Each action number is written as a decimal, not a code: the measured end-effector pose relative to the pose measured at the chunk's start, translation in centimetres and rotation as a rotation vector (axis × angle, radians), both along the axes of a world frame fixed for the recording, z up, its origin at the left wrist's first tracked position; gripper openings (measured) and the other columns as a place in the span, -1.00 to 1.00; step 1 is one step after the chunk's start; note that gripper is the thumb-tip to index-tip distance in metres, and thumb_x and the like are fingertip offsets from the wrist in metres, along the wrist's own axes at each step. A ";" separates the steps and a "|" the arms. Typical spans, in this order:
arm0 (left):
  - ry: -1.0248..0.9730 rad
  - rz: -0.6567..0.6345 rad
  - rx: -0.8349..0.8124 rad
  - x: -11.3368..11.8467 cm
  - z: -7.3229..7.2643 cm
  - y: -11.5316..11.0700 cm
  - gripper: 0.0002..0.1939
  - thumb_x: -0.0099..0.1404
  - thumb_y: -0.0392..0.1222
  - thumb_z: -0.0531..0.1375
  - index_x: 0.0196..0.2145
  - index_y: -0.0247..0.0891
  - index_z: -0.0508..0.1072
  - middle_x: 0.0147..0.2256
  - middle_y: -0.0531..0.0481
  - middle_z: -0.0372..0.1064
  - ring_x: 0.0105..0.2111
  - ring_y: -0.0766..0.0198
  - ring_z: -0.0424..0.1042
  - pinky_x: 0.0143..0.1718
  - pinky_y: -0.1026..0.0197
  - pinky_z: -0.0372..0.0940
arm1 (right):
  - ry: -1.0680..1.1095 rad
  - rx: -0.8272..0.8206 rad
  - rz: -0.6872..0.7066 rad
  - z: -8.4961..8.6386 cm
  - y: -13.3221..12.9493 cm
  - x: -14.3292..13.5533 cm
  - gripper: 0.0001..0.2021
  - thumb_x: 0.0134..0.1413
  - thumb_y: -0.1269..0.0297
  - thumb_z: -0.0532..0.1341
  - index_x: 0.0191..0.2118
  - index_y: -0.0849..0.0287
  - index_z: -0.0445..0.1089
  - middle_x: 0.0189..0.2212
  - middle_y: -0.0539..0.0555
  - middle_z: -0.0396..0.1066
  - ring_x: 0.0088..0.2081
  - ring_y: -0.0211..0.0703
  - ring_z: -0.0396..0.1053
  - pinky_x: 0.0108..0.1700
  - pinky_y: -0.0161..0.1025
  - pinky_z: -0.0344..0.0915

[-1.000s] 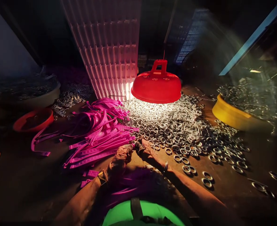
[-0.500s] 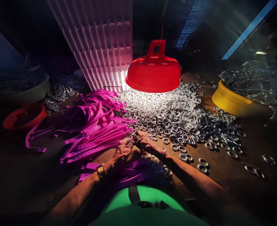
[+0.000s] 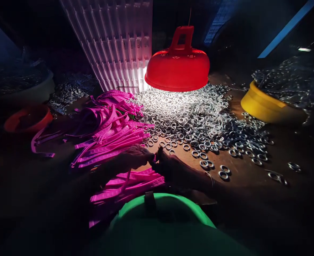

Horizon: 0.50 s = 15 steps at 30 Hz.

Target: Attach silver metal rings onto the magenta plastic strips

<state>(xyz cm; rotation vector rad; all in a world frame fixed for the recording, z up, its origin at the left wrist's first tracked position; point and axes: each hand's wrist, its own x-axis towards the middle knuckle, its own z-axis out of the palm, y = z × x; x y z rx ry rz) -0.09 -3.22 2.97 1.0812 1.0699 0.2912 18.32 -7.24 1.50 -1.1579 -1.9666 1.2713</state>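
Over the worktop (image 3: 280,153), both forearms (image 3: 199,180) reached inward from the front edge, hands together: the left hand (image 3: 135,156) pinched one pink strap (image 3: 153,159); the shadowed right hand (image 3: 170,167) curled against it, its grip indeterminable. Two heaps of straps (image 3: 111,135) lay nearer that edge than one pile of uncountable rings (image 3: 189,117).

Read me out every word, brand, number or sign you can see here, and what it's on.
No readable text anywhere.
Pink straps: small marks, too small to tell whether they are lettering.
Red lamp: cut-outs on top, no lettering visible.
Yellow tub: none visible on its lit side.
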 end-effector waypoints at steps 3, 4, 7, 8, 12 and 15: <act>0.015 -0.143 -0.007 -0.2 0.3 -1.7 -0.65 0.07 0.04 0.25 -0.54 -0.36 0.39 -0.71 0.17 0.05 -0.72 0.52 -0.07 -0.70 0.36 -0.19 | -0.157 0.094 0.078 0.1 -3.1 0.6 -0.81 0.00 0.33 0.12 -0.20 0.17 0.24 -0.50 0.03 0.37 -0.60 -0.33 0.09 -0.54 -0.32 -0.12; 0.006 -0.177 0.002 -0.1 0.1 -2.3 -0.64 0.09 0.04 0.24 -0.55 -0.37 0.39 -0.69 0.15 0.06 -0.70 0.51 -0.04 -0.68 0.36 -0.16 | -0.202 0.123 0.069 -0.2 -3.9 0.8 -0.80 -0.03 0.36 0.12 -0.21 0.17 0.25 -0.49 0.04 0.37 -0.61 -0.34 0.07 -0.54 -0.30 -0.15; -0.060 -0.257 0.047 0.3 -0.6 -4.0 -0.60 0.18 0.03 0.16 -0.61 -0.36 0.31 -0.66 0.14 0.02 -0.64 0.49 -0.02 -0.62 0.34 -0.10 | -0.319 0.173 0.049 -1.2 -5.7 1.0 -0.76 -0.10 0.37 0.15 -0.21 0.17 0.24 -0.53 0.04 0.35 -0.64 -0.32 0.04 -0.54 -0.28 -0.19; -0.087 -0.259 0.049 0.5 -0.8 -4.5 -0.58 0.19 0.05 0.14 -0.62 -0.35 0.28 -0.67 0.14 0.00 -0.64 0.49 -0.03 -0.62 0.34 -0.10 | -0.337 0.172 0.026 -1.5 -6.0 1.0 -0.77 -0.09 0.36 0.15 -0.21 0.17 0.23 -0.55 0.03 0.35 -0.63 -0.29 0.07 -0.54 -0.27 -0.19; -0.187 -0.155 0.015 1.1 -1.3 -5.6 -0.56 0.19 0.10 0.15 -0.59 -0.35 0.29 -0.66 0.13 0.05 -0.63 0.48 0.02 -0.61 0.35 -0.06 | -0.247 0.089 -0.098 -2.5 -6.5 1.1 -0.79 0.04 0.31 0.10 -0.16 0.16 0.21 -0.50 0.05 0.39 -0.55 -0.21 0.25 -0.51 -0.28 -0.06; -0.243 -0.037 0.008 1.6 -1.1 -5.9 -0.57 0.16 0.12 0.18 -0.53 -0.38 0.38 -0.64 0.10 0.14 -0.63 0.47 0.06 -0.62 0.35 -0.05 | -0.090 -0.129 -0.093 -2.6 -6.0 0.9 -0.77 0.14 0.23 0.06 -0.09 0.16 0.19 -0.47 0.02 0.41 -0.53 -0.24 0.28 -0.53 -0.31 0.02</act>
